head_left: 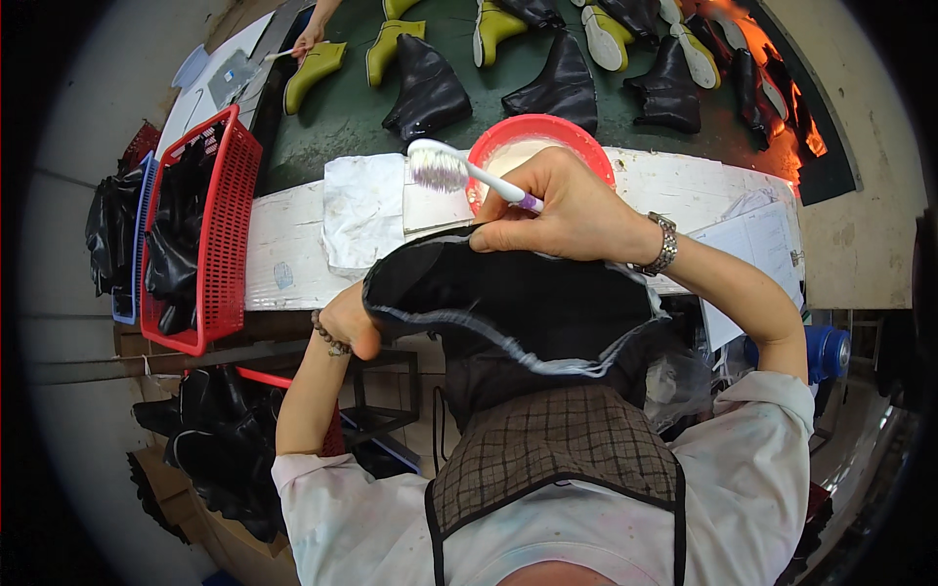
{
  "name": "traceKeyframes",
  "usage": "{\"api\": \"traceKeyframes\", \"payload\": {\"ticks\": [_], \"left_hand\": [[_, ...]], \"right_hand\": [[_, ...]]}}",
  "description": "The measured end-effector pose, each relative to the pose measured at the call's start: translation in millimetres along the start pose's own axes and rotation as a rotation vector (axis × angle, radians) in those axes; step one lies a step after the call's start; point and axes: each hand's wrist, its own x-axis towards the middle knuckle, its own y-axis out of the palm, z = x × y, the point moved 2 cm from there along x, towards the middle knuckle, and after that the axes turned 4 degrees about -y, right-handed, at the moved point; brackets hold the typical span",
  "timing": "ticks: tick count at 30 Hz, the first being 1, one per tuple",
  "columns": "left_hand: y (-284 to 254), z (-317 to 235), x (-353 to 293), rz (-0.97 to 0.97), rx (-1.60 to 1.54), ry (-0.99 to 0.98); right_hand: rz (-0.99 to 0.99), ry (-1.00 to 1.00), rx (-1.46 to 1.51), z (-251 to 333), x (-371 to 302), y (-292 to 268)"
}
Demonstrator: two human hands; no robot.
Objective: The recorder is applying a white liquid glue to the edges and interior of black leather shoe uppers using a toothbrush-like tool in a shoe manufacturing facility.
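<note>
A black boot upper (518,298) with a pale, whitish band along its open edge is held in front of my apron. My left hand (350,314) grips it at the left end, the fingers hidden behind the material. Between the fingers of my right hand (576,207) is a white and purple toothbrush (503,189), its bristles pointing left. The same hand's thumb and fingertips pinch the upper's far edge. Just beyond, partly covered by my right hand, stands a red bowl (592,146) with creamy white liquid.
A folded white cloth (363,210) lies on the white ledge (283,234). Beyond it, a dark green surface (322,146) carries black and yellow-green boots. A red basket (220,244) of black pieces stands left. Another person's hand (309,37) holds a brush at the far left. Papers (752,244) lie right.
</note>
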Motion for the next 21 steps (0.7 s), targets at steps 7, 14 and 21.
{"api": "traceKeyframes", "payload": {"ticks": [7,14,21], "left_hand": [[9.9,-25.7,11.6,0.144,0.206,0.175],[19.4,-46.0,8.0,0.050,0.396,-0.005],[34.1,-51.5,17.5,0.056,0.327,-0.066]], "right_hand": [[0.028,0.083,0.022,-0.1,-1.1,-4.1],[0.119,0.298,-0.029,39.7,8.0,-32.9],[0.765,0.274,0.143,57.4,11.9,-5.2]]}}
